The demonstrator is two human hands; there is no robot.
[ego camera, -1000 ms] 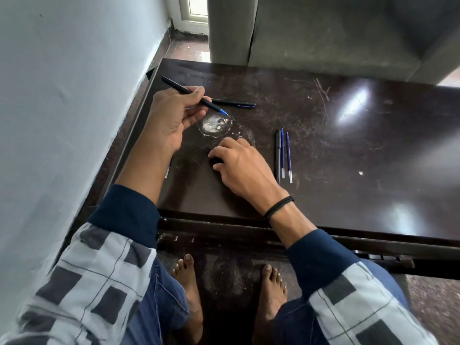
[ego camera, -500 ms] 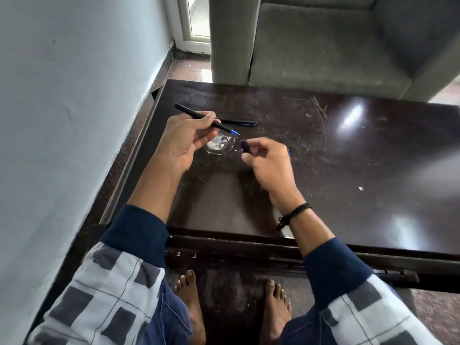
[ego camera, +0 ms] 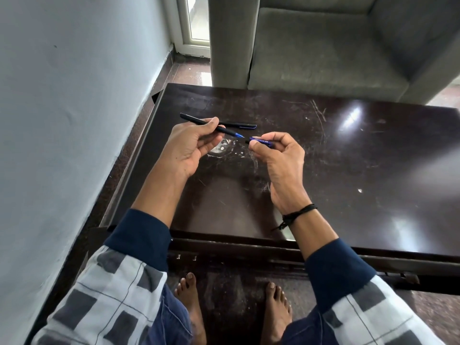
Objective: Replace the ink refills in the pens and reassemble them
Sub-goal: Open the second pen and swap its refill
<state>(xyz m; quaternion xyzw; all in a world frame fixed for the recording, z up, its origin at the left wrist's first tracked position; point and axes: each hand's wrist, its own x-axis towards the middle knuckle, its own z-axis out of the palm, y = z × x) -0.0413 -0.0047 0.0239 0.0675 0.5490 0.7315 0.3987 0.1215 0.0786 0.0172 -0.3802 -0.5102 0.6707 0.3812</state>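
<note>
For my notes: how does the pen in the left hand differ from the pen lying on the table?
The held pen is gripped by the left hand above the table, tilted, its blue tip bare; the lying pen rests flat, untouched, no tip showing. Both are slim and black.

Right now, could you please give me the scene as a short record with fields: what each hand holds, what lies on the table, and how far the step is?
left hand: grips the black pen, its blue tip pointing toward the other hand
right hand: pinches a short blue pen part, probably the cap
gap: tip and blue part are close but apart
lying on table: second pen, beyond the hands
table surface: dark, glossy, scratched
step: blue part not yet joined to the black pen
</note>
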